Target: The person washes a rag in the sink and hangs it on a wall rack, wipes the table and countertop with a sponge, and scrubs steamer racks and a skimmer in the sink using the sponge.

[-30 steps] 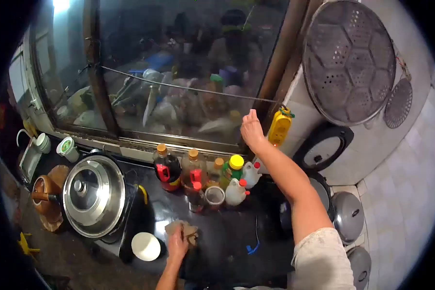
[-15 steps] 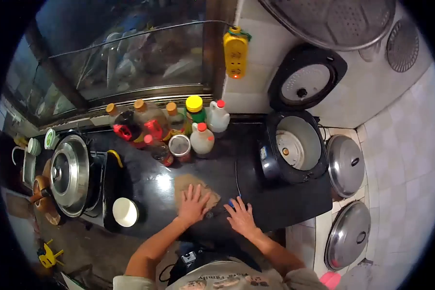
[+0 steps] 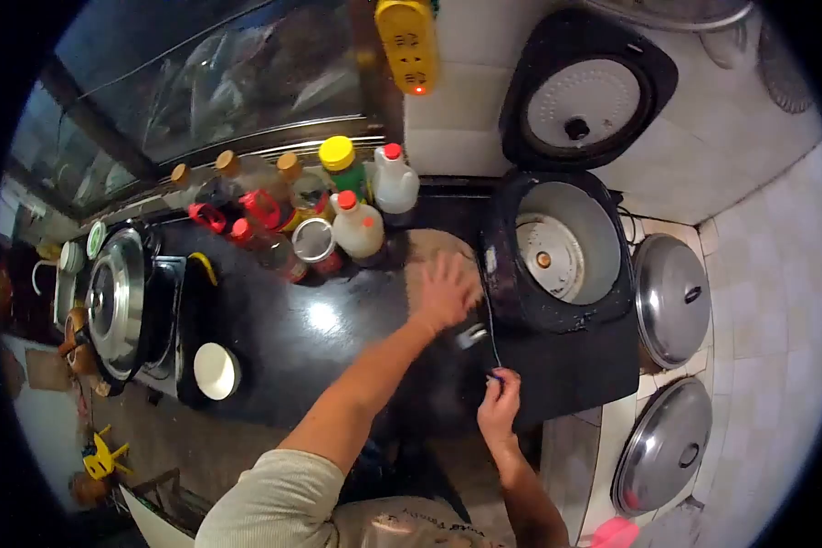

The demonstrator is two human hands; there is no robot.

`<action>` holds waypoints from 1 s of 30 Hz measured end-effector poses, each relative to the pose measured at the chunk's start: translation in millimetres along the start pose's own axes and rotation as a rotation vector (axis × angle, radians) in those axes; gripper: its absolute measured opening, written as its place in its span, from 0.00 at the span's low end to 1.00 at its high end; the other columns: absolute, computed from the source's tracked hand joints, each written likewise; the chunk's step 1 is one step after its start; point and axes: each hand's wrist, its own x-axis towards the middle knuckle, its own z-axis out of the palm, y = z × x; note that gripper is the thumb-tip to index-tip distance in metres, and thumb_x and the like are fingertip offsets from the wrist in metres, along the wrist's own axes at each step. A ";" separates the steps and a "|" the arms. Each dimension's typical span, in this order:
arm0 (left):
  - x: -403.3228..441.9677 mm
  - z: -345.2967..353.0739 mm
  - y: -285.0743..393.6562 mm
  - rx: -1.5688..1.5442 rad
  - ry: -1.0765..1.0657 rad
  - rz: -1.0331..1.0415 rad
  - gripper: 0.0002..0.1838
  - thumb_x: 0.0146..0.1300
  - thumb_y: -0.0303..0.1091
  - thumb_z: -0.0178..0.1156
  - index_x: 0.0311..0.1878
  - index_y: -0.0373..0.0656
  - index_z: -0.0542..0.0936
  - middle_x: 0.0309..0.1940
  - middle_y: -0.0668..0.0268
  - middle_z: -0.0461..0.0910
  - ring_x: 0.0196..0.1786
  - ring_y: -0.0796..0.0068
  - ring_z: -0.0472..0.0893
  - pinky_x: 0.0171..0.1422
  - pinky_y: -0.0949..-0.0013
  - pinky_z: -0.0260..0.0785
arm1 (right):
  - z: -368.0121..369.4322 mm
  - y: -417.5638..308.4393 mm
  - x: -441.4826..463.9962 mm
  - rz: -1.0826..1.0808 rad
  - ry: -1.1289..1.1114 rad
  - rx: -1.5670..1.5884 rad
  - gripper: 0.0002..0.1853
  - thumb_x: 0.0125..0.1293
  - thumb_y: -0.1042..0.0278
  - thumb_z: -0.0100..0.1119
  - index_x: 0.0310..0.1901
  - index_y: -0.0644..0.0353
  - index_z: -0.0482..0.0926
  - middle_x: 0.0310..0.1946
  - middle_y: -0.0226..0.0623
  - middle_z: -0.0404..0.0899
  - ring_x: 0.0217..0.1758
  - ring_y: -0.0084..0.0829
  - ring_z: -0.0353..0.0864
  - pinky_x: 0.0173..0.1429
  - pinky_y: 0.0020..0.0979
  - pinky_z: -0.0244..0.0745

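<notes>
The left hand [image 3: 447, 290] was spread flat on the brown cloth [image 3: 431, 248]; the right hand [image 3: 500, 402] pinched the thin cord [image 3: 490, 327].

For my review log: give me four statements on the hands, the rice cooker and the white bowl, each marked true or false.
1. The left hand lies on the brown cloth. True.
2. The right hand grips a bottle. False: its fingers pinch a thin cord.
3. The rice cooker is closed. False: its lid is raised.
4. The white bowl is left of both hands. True.
</notes>
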 end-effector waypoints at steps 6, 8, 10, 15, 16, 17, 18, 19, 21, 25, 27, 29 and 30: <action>-102.5 -10.1 -5.9 -0.164 -0.032 0.411 0.26 0.58 0.56 0.54 0.58 0.59 0.75 0.67 0.57 0.61 0.73 0.47 0.51 0.67 0.34 0.48 | 16.2 -30.8 26.8 0.221 0.017 0.252 0.07 0.71 0.73 0.46 0.48 0.64 0.66 0.33 0.37 0.73 0.32 0.23 0.75 0.36 0.24 0.72; -128.8 -25.4 -40.8 -0.149 -0.036 0.320 0.28 0.57 0.58 0.55 0.59 0.59 0.75 0.66 0.58 0.62 0.73 0.50 0.50 0.68 0.36 0.47 | 39.0 -47.7 27.0 0.235 -0.019 0.260 0.07 0.71 0.72 0.47 0.48 0.63 0.66 0.34 0.37 0.73 0.32 0.23 0.75 0.35 0.25 0.72; -134.6 -28.5 -74.5 -0.115 -0.077 0.010 0.29 0.58 0.57 0.55 0.62 0.59 0.72 0.68 0.57 0.60 0.74 0.49 0.49 0.69 0.36 0.44 | 65.4 -49.8 31.3 0.209 -0.065 0.248 0.10 0.70 0.70 0.49 0.48 0.64 0.66 0.37 0.48 0.75 0.36 0.40 0.80 0.42 0.35 0.73; -207.6 -26.1 -87.3 -0.126 0.042 -0.372 0.32 0.60 0.55 0.53 0.68 0.59 0.64 0.71 0.53 0.53 0.74 0.43 0.45 0.70 0.34 0.39 | 98.0 -33.9 48.2 -0.074 -0.335 -0.193 0.12 0.66 0.69 0.53 0.48 0.62 0.68 0.39 0.50 0.76 0.45 0.53 0.76 0.46 0.43 0.72; -232.2 -25.9 -80.8 -0.140 0.050 -0.431 0.33 0.61 0.54 0.53 0.69 0.60 0.63 0.72 0.53 0.51 0.75 0.42 0.43 0.70 0.33 0.38 | 103.5 -32.4 46.3 -0.104 -0.360 -0.262 0.11 0.65 0.70 0.53 0.47 0.62 0.69 0.40 0.49 0.76 0.45 0.51 0.76 0.46 0.43 0.72; -254.9 -26.6 -74.8 -0.131 0.036 -0.440 0.33 0.61 0.54 0.53 0.69 0.59 0.63 0.72 0.52 0.50 0.75 0.41 0.42 0.70 0.33 0.37 | 110.2 -33.0 45.5 -0.135 -0.385 -0.331 0.11 0.63 0.70 0.54 0.46 0.61 0.70 0.40 0.48 0.76 0.45 0.50 0.76 0.46 0.43 0.72; -274.8 -27.4 -69.5 -0.122 0.022 -0.450 0.33 0.61 0.53 0.53 0.69 0.59 0.62 0.73 0.51 0.50 0.75 0.41 0.42 0.70 0.32 0.37 | 114.7 -37.7 45.3 -0.165 -0.410 -0.400 0.10 0.62 0.71 0.54 0.45 0.60 0.72 0.40 0.47 0.77 0.45 0.49 0.76 0.46 0.42 0.72; -288.7 -27.2 -64.2 -0.113 0.013 -0.468 0.33 0.61 0.52 0.53 0.70 0.59 0.62 0.73 0.51 0.49 0.74 0.40 0.41 0.70 0.32 0.37 | 118.7 -41.1 46.6 -0.272 -0.322 -0.494 0.10 0.60 0.71 0.55 0.44 0.60 0.73 0.40 0.46 0.77 0.45 0.48 0.76 0.45 0.43 0.73; -317.6 -29.9 -52.1 -0.110 0.033 -0.439 0.32 0.61 0.52 0.53 0.69 0.58 0.63 0.73 0.51 0.48 0.74 0.39 0.41 0.70 0.32 0.37 | 112.4 -65.3 32.9 -0.452 -0.111 -0.699 0.09 0.57 0.72 0.55 0.40 0.59 0.75 0.39 0.44 0.78 0.45 0.45 0.77 0.43 0.43 0.73; -336.0 -11.8 -41.8 -0.087 0.021 -0.398 0.34 0.62 0.52 0.52 0.70 0.54 0.61 0.74 0.51 0.45 0.74 0.38 0.39 0.70 0.32 0.36 | 123.5 -134.2 -27.7 -0.246 -0.945 -0.531 0.15 0.54 0.66 0.56 0.43 0.61 0.78 0.46 0.43 0.77 0.51 0.44 0.73 0.53 0.46 0.69; -341.5 -3.3 -40.6 -0.074 -0.043 -0.361 0.37 0.60 0.51 0.54 0.70 0.46 0.60 0.74 0.50 0.41 0.74 0.37 0.37 0.70 0.32 0.34 | 143.7 -97.5 -107.2 -0.557 -0.614 -0.111 0.19 0.59 0.65 0.53 0.52 0.62 0.76 0.53 0.45 0.73 0.60 0.45 0.68 0.64 0.45 0.63; -342.7 0.3 -39.8 -0.071 -0.029 -0.355 0.38 0.60 0.51 0.54 0.70 0.42 0.59 0.74 0.49 0.39 0.74 0.37 0.36 0.70 0.32 0.34 | 135.0 -98.1 -128.8 -0.492 -0.605 -0.182 0.21 0.63 0.62 0.50 0.56 0.62 0.73 0.58 0.45 0.70 0.65 0.46 0.62 0.69 0.44 0.56; -345.0 -6.0 -38.4 -0.073 -0.100 -0.341 0.40 0.59 0.51 0.55 0.70 0.38 0.57 0.74 0.48 0.39 0.75 0.38 0.36 0.72 0.35 0.33 | 131.7 -98.3 -131.4 -0.461 -0.605 -0.215 0.22 0.65 0.61 0.49 0.59 0.62 0.71 0.60 0.45 0.68 0.68 0.46 0.59 0.72 0.44 0.53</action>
